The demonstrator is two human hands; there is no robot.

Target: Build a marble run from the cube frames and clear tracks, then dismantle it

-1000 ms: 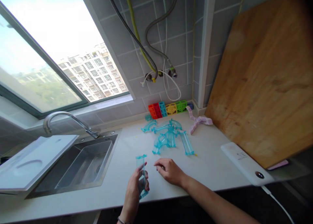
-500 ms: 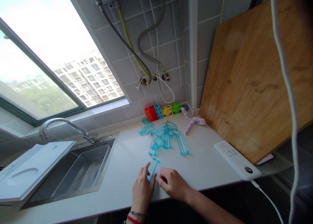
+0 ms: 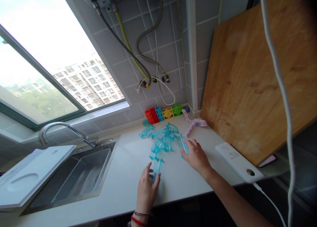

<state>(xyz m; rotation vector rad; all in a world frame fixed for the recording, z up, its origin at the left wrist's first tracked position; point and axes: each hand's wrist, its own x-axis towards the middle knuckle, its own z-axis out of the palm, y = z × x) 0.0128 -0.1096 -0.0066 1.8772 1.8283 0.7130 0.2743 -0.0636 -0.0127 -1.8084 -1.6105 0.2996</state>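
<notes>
Two straight blue pieces now have a hand at them. The left hand (image 3: pixel 146 189) is near the front of the tabletop (image 3: pixel 126 174), its thumb and fingers a moderate way apart with the near straight piece (image 3: pixel 159 166) between them; the grip looks light. Whether the lower end of that piece touches the tabletop is hidden by the hand.

The main change is on the right. Half a second ago the right hand (image 3: pixel 197 157) was close beside the left one; now it is out at the far straight piece (image 3: pixel 181 143), at the right edge of the pile of blue pieces (image 3: pixel 162 144). Its thumb is on one side of the piece and its fingers are over the other, partly open. I cannot tell whether they have closed on it. The far piece lies on the tabletop. I take this to mean the work has gone from handling one piece to having a second within grasp.

The pile is mostly curved, see-through parts, just beyond the left hand. Behind it a row of coloured blocks (image 3: pixel 165 113) is along the wall, with a pink piece (image 3: pixel 193 123) to its right.
</notes>
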